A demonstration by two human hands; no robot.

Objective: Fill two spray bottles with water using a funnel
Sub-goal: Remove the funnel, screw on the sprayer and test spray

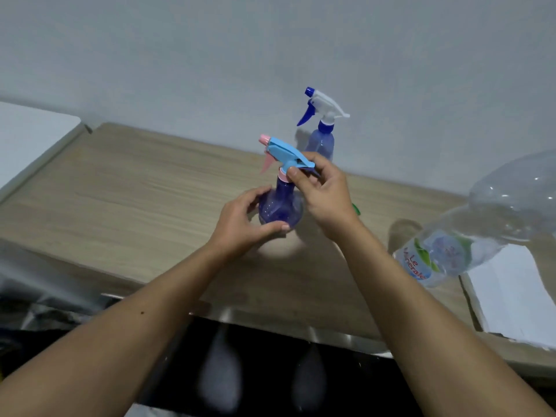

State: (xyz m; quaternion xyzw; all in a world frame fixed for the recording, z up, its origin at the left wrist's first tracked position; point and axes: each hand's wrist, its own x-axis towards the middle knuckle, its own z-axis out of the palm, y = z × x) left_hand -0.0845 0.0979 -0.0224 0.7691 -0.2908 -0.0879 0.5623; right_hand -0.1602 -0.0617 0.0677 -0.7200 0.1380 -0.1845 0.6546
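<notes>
A round blue spray bottle (279, 209) with a light-blue and pink trigger head (285, 152) stands at the middle of the wooden table (120, 188). My left hand (240, 224) wraps its body from the left. My right hand (323, 191) pinches the pink collar and the back of the trigger head. A second blue spray bottle (322, 139) with a white and dark-blue trigger head (323, 105) stands upright behind, close to the wall. A sliver of something green (356, 209) shows behind my right wrist; I cannot tell what it is.
A large clear water bottle (481, 224) with a label lies tilted at the right. Below it sits a white box (511, 296). A white surface (27, 136) adjoins the table at the far left. The grey wall (270, 40) runs behind the table.
</notes>
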